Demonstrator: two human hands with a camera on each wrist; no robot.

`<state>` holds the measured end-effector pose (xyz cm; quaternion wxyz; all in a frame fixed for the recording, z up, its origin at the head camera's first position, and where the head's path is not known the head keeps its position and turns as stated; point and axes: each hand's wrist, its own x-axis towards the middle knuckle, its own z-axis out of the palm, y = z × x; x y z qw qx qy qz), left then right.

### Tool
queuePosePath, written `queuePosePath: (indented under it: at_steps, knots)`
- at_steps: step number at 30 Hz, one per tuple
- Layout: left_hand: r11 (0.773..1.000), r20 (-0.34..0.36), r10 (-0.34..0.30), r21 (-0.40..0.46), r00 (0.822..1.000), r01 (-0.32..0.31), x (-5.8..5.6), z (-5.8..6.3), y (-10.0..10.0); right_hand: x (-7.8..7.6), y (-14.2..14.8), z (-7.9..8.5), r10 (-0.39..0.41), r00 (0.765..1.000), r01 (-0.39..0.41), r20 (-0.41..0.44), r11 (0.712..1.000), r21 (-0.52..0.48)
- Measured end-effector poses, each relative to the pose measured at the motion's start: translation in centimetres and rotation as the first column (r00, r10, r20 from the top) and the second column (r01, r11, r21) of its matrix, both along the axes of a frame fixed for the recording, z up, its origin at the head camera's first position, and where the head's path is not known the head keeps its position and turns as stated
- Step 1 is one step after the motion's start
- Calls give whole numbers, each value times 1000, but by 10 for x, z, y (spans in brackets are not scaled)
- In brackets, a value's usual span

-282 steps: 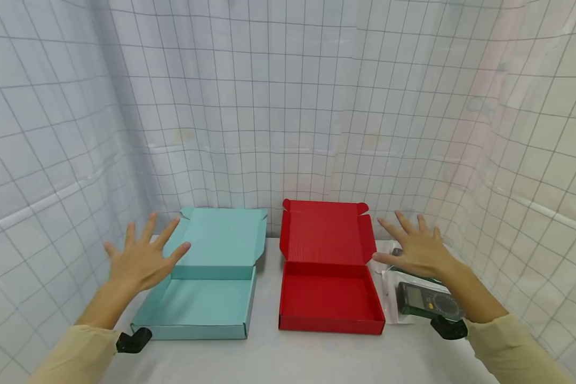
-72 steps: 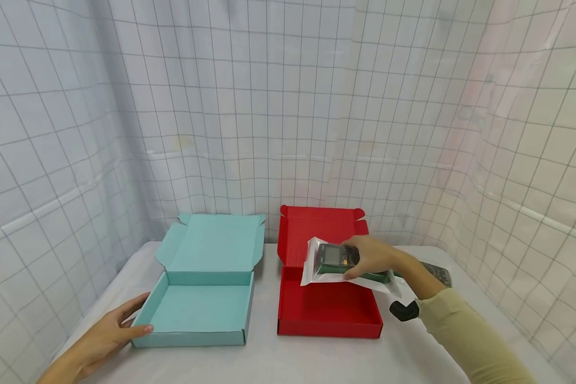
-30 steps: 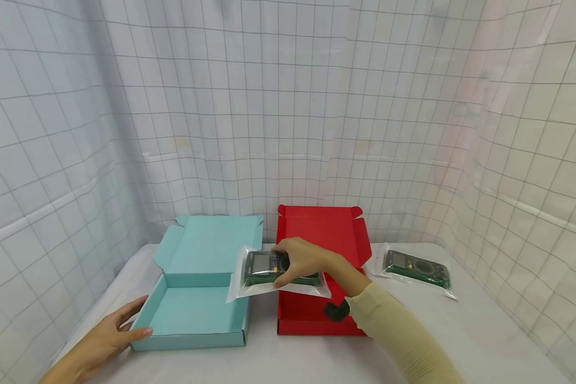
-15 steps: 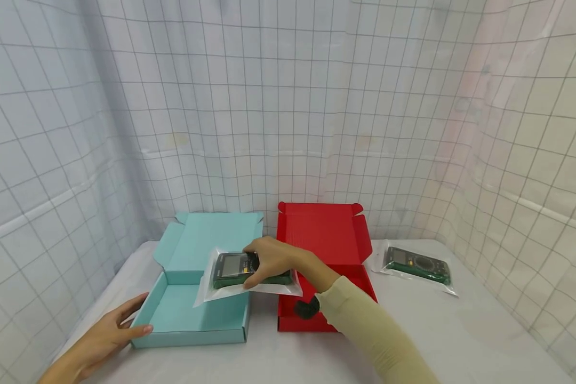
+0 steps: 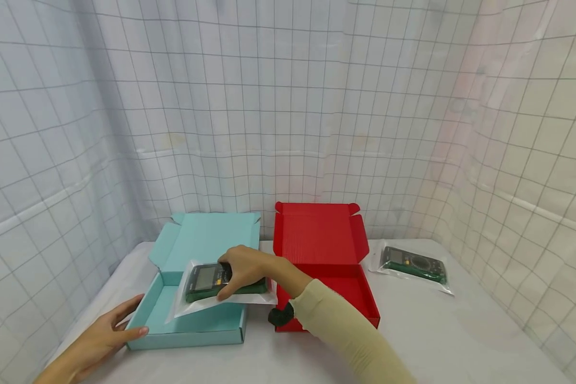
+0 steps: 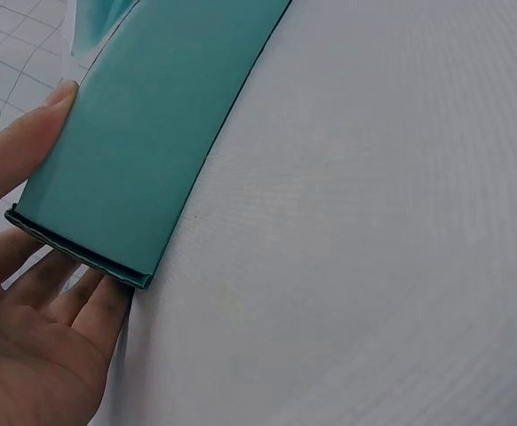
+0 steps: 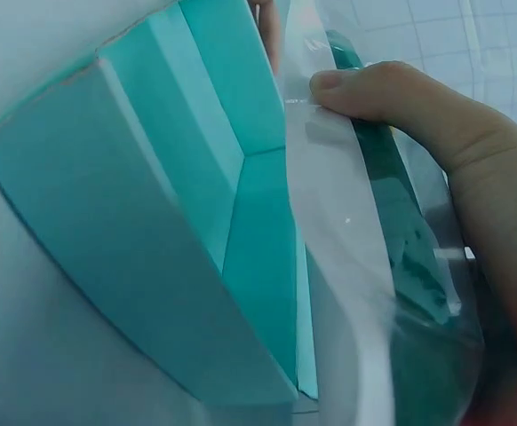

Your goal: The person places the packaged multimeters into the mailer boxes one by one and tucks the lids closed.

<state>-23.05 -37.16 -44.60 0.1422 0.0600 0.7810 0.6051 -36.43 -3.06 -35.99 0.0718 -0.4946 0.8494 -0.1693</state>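
In the head view my right hand (image 5: 250,268) grips a bagged multimeter (image 5: 204,280), thumb on the near side, over the light-blue cardboard box (image 5: 192,340). The meter has a dark face and green sides inside a clear plastic bag. It is slightly tilted, and its right end reaches past the box's right wall. My left hand (image 5: 101,338) holds the box's front left corner, with the thumb (image 6: 50,111) at the rim and the other fingers around the side. In the right wrist view, the bag (image 7: 334,204) hangs beside the box's open inside.
An open red cardboard box (image 5: 319,234) stands to the right, its lid raised at the back and partly hidden by my forearm. Another bagged multimeter (image 5: 414,264) lies on the white table (image 5: 441,336) at right. A gridded curtain (image 5: 288,106) surrounds the table.
My right hand has picked up one multimeter from the right and carried it left, past the red box, over the light-blue box. My left hand has come down onto that box's corner.
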Motion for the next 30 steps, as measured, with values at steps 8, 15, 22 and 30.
queuePosePath:
  at_steps: [8, 15, 22, 30]
  knots:
    - [1000, 6, 11, 19, 1000, -11, 0, -1, 1, 2, -16, -5, 15, 999, -15, -46, 1000, 13]
    - [1000, -2, 12, 13, 1000, -12, 1, 0, 1, 3, -23, -5, -14, 998, 15, -65, 1000, 20]
    - [1000, -14, 4, 1, 1000, -4, 3, 2, 1, 8, -34, -1, -28, 995, 32, -92, 999, 42]
    - [1000, -14, 4, 27, 1000, -4, 2, 0, -1, 10, -44, -7, -55, 996, 59, -72, 997, 52]
